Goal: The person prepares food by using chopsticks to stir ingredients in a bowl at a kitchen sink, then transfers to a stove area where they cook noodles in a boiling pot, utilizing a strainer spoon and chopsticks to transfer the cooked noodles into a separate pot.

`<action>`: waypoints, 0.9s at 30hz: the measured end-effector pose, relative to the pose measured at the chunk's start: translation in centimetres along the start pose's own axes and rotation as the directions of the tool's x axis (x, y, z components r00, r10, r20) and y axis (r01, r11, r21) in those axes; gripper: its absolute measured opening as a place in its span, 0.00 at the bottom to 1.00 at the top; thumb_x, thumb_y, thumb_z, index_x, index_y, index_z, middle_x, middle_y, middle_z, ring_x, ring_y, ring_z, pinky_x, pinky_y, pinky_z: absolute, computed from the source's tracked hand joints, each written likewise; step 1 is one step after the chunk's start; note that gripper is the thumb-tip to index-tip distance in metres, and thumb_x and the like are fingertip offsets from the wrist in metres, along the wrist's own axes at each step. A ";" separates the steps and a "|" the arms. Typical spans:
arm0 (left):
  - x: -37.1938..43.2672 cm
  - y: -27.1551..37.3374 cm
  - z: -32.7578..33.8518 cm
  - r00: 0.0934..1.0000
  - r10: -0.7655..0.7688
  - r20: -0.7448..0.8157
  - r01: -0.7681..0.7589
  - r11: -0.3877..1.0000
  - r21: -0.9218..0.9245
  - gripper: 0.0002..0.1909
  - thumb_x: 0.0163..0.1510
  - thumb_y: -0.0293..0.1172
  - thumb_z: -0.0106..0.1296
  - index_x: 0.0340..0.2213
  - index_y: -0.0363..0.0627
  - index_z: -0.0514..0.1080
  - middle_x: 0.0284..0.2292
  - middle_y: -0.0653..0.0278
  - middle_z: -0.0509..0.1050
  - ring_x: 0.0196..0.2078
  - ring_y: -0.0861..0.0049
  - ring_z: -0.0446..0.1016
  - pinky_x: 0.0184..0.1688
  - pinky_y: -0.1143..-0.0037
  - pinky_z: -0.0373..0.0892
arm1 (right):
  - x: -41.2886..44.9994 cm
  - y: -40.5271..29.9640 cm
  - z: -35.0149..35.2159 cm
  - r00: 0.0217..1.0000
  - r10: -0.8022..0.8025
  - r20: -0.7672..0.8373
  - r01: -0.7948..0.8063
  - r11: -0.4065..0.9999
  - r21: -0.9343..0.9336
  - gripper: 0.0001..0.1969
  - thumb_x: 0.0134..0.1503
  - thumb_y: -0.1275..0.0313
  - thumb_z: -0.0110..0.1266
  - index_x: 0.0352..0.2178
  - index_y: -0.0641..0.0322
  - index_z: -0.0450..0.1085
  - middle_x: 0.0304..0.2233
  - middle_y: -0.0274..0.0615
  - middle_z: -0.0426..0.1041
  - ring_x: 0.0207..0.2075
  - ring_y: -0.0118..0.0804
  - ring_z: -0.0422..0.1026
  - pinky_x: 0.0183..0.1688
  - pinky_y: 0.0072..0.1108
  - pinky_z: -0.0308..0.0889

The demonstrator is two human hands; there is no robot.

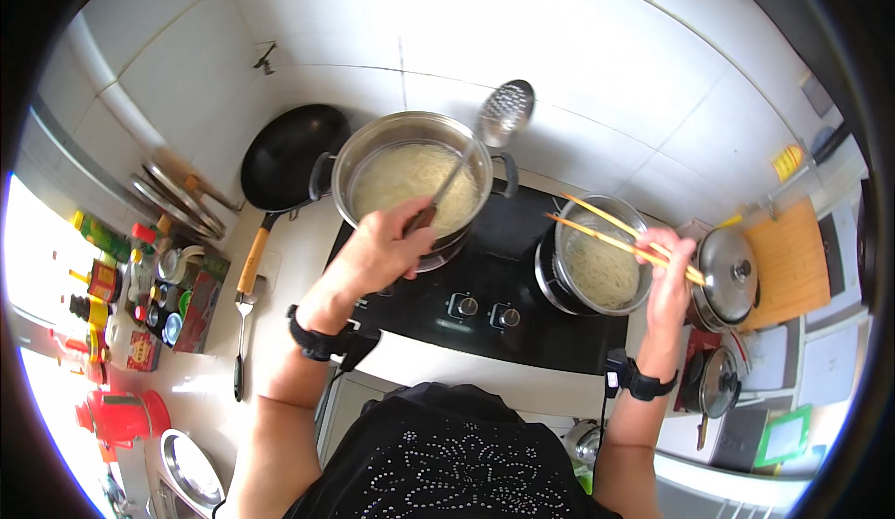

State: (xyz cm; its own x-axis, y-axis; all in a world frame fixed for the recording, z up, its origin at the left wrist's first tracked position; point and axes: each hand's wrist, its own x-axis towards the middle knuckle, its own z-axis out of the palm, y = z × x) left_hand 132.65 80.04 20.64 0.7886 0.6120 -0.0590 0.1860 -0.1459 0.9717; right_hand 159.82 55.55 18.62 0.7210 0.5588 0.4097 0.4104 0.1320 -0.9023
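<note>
My left hand point(388, 243) grips the dark handle of a metal slotted skimmer point(505, 110), its perforated head raised past the far right rim of a large steel pot. In that pot point(340, 187), on the left burner, pale noodles point(412, 176) lie in cloudy liquid. Long wooden chopsticks point(608, 229) are held in my right hand point(668, 260), their tips apart above the far left side of a smaller steel pot point(647, 299). Thin noodles point(605, 274) fill this second pot, at the right burner.
A black wok point(294, 148) and a spatula point(241, 344) lie left of the black gas hob point(419, 316). Condiment bottles point(98, 236) and a red kettle point(122, 418) stand farther left. Lidded pots point(727, 267) point(713, 386) and a wooden board point(797, 267) are at the right.
</note>
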 end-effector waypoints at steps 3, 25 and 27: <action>-3.2 0.1 -5.2 0.985 -0.043 -0.165 0.068 0.986 0.150 0.20 0.52 0.28 0.48 0.47 0.36 0.68 0.20 0.67 0.70 0.16 0.85 0.68 0.20 0.82 0.66 | 3.1 -0.6 6.8 0.963 -0.046 0.266 0.018 0.994 0.106 0.33 0.65 0.47 0.23 0.31 0.64 0.69 0.34 0.36 0.71 0.33 0.28 0.68 0.40 0.22 0.63; 1.6 -5.5 -16.6 0.819 -0.571 0.046 0.550 0.806 0.218 0.09 0.50 0.27 0.46 0.26 0.31 0.70 0.19 0.59 0.73 0.15 0.73 0.72 0.15 0.74 0.67 | 10.5 6.1 30.2 0.791 0.368 0.489 -0.224 0.918 -0.327 0.28 0.60 0.49 0.45 0.22 0.65 0.73 0.19 0.42 0.74 0.24 0.32 0.74 0.30 0.23 0.69; 1.7 -6.0 -16.8 0.792 -0.608 0.051 0.605 0.794 0.056 0.09 0.51 0.30 0.49 0.26 0.35 0.70 0.19 0.61 0.72 0.15 0.76 0.71 0.12 0.77 0.64 | 10.6 6.5 30.1 0.800 0.364 0.477 -0.349 0.929 -0.123 0.26 0.59 0.50 0.47 0.24 0.66 0.73 0.19 0.39 0.73 0.23 0.27 0.73 0.28 0.19 0.69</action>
State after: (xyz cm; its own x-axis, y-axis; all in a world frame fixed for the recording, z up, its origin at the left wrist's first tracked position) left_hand 123.01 95.06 18.60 0.5417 0.5340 -0.6491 0.6581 0.2110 0.7228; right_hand 153.33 86.96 13.06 0.4597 0.8857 -0.0643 0.1982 -0.1730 -0.9648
